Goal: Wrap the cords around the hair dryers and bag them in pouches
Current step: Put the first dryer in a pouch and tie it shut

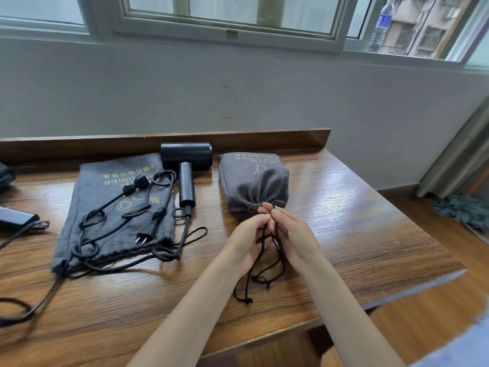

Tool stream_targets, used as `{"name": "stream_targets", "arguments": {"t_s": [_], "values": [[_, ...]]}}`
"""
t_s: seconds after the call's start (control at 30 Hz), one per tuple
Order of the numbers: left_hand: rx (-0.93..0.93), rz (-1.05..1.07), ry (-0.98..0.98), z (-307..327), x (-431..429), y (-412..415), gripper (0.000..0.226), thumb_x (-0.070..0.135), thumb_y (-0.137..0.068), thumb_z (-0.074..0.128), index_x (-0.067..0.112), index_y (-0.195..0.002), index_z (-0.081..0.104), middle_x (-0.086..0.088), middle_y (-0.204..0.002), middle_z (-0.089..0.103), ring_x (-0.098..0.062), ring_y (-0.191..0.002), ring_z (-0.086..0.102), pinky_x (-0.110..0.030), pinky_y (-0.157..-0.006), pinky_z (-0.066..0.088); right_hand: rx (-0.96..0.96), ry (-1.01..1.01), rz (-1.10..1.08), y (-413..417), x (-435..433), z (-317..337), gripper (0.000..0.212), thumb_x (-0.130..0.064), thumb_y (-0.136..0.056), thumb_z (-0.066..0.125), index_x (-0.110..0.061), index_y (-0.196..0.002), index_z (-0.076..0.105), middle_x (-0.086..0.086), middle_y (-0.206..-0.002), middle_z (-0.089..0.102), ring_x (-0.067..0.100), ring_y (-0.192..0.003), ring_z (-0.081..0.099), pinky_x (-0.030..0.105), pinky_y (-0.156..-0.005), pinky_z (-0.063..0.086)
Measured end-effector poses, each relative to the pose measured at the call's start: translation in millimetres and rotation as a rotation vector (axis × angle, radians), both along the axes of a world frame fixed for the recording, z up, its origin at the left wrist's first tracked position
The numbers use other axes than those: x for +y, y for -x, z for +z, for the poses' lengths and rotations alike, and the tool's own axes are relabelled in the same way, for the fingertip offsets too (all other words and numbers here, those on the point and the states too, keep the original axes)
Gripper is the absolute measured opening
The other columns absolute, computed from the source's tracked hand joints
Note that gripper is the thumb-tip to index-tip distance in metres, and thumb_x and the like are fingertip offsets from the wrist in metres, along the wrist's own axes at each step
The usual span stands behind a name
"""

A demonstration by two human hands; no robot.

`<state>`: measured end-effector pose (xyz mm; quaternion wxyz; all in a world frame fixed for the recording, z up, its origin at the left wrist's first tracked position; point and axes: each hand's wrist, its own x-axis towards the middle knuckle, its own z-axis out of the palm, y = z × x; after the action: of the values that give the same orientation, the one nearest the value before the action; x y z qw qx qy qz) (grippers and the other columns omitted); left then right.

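Now we pinch drawstrings (267, 271) with left hand (248, 234) and right hand (293, 234), at cinched mouth of filled pouch (251, 181), mid-table (370, 234), right of unwrapped hair dryer (186, 165). We judge: pull both strands evenly, hold tension while knotting.

The flat pouch (90, 186) carries gold print that reads upside down from where I stand: a line of Chinese characters too small to make out, then Latin capitals ending in "DRIER", part hidden by the cord, with a hair dryer outline and three wavy lines beside it. The filled pouch (251, 181) bears the same gold print, also upside down, "DRIER" just legible near its far end. The bottle (382, 25) on the window ledge has a blue label, unreadable.
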<state>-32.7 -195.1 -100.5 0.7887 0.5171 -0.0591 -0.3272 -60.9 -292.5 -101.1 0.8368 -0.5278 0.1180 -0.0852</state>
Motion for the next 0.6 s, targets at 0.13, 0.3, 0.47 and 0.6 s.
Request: {"name": "stream_targets", "arguments": {"t_s": [0.13, 0.3, 0.47, 0.6], "values": [[-0.019, -0.016, 0.026, 0, 0, 1, 0.039, 0.015, -0.094, 0.037, 0.015, -0.056, 0.043, 0.003, -0.058, 0.048, -0.012, -0.064, 0.048, -0.025, -0.067, 0.036, 0.027, -0.008, 0.005, 0, 1, -2, 0.020, 0.003, -0.091, 0.045, 0.004, -0.090, 0.065, -0.001, -0.086, 0.073, 0.008, -0.085, 0.064, 0.014, -0.071, 0.051], [-0.014, -0.114, -0.035, 0, 0, 3, 0.039, 0.018, -0.097, 0.034, 0.012, -0.058, 0.039, 0.001, -0.059, 0.050, -0.010, -0.050, 0.050, -0.025, -0.062, 0.039, 0.091, 0.064, 0.005, 1, 0, 5, 0.020, -0.001, -0.091, 0.048, -0.008, -0.100, 0.065, -0.006, -0.080, 0.073, 0.000, -0.043, 0.051, 0.010, -0.043, 0.041], [-0.170, -0.050, -0.248, -1, 6, -1, 0.033, 0.016, -0.092, 0.042, 0.014, -0.059, 0.046, 0.011, -0.047, 0.041, -0.005, -0.037, 0.026, -0.014, -0.034, 0.018, 0.065, 0.039, 0.011, 2, -1, 13, 0.022, 0.001, -0.092, 0.043, -0.007, -0.096, 0.063, -0.004, -0.075, 0.073, 0.005, -0.045, 0.055, 0.014, -0.045, 0.045], [-0.802, 0.064, -0.803, -7, 12, -6, 0.022, 0.022, -0.087, 0.050, 0.021, -0.076, 0.070, 0.007, -0.067, 0.067, -0.019, -0.073, 0.058, -0.026, -0.062, 0.037, 0.066, 0.058, 0.114, 4, -4, 6, 0.031, -0.004, -0.096, 0.038, -0.016, -0.101, 0.066, -0.006, -0.060, 0.061, 0.000, -0.043, 0.042, 0.010, -0.044, 0.038]]}}
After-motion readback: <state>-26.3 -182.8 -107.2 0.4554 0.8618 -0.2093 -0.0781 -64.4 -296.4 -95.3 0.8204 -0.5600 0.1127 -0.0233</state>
